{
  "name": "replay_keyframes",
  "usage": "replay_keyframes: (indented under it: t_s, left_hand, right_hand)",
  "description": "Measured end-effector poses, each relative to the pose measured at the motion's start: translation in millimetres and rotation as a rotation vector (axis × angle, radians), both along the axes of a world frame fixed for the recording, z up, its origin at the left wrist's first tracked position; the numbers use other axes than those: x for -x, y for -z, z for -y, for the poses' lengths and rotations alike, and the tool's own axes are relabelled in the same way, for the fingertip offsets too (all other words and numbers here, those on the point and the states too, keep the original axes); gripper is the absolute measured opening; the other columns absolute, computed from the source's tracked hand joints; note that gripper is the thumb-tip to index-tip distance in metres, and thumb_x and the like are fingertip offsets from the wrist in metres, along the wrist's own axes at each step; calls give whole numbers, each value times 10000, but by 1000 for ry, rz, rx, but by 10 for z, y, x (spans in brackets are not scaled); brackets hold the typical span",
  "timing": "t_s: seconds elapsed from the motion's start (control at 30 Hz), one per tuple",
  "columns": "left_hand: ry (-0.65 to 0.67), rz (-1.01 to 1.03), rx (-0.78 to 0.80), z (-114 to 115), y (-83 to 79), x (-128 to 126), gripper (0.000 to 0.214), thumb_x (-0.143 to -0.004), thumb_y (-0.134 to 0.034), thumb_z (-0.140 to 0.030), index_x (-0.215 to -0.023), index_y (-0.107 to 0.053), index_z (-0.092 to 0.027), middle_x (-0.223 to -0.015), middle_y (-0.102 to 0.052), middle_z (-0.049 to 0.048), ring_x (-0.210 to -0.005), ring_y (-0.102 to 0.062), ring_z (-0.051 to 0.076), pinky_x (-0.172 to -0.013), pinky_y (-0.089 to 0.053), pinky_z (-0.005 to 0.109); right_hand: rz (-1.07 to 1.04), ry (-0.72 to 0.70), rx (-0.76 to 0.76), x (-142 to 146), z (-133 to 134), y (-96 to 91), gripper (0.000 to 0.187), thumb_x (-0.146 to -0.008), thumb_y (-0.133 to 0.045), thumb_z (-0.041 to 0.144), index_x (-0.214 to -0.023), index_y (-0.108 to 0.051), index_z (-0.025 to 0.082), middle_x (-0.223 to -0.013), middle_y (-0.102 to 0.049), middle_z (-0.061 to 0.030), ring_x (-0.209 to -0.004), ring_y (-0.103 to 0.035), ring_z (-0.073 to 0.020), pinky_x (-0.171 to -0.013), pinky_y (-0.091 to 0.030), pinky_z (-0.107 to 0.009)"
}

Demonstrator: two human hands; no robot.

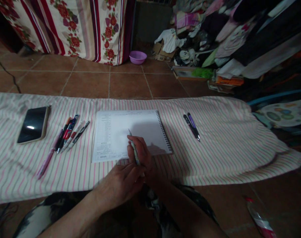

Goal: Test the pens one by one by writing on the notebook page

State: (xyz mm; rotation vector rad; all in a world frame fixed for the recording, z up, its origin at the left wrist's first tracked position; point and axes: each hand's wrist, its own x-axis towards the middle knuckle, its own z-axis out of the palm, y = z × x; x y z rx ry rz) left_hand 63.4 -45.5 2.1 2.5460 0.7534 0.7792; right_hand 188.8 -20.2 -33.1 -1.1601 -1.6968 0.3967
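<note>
My right hand (142, 153) is closed around a pale pen (133, 148), held upright over the near edge of a spiral-bound notebook (130, 129) open to a white page. My left hand (120, 183) lies just below it, its fingers curled against the right hand and the pen's lower end. The notebook rests on a pink-striped cloth (215, 148) spread on the floor.
Several pens (70, 132) lie left of the notebook, with a pink pen (48, 158) apart from them. A phone (33, 124) is at far left. Two dark pens (192, 126) lie right. A purple bowl (137, 57) and piled clothes (215, 36) sit beyond on the tiled floor.
</note>
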Motion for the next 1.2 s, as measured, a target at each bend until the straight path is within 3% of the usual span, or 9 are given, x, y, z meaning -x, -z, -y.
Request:
replay_keyframes:
  t_s: [0.37,0.83,1.07,1.2]
  left_hand:
    - [-30,31,-72,-30,31,-46,207,-841,-474,-160,-1047,-485,-138,-787,-647,62,-680,-596,177,-556,-483,297]
    - [-2,49,-7,-46,53,29,298,-816,-531,-183,-1107,-480,-146,-819,-642,69,-720,-601,174,-570,-483,290]
    - [33,58,2,-48,-16,-1,343,-817,-520,-187,-1151,-449,-148,-877,-652,91,-780,-617,212,-603,-502,335]
    - [8,129,-40,-34,-73,33,360,-812,-474,-173,-1169,-444,-136,-826,-665,84,-774,-636,197,-612,-513,318]
  right_hand:
    - [47,24,-2,8,-31,28,325,-883,-411,161,-1205,-443,191,-1016,-570,-80,-944,-556,-177,-819,-504,-348]
    - [50,42,25,8,-34,4,321,-881,-418,176,-1199,-456,196,-983,-578,-74,-898,-574,-174,-781,-507,-325]
    - [29,48,22,2,-24,18,325,-878,-419,184,-1201,-451,197,-1015,-576,-79,-933,-567,-182,-797,-496,-336]
    - [-7,50,50,3,-33,-25,265,-860,-460,215,-1116,-523,197,-926,-608,-59,-857,-587,-173,-765,-496,-322]
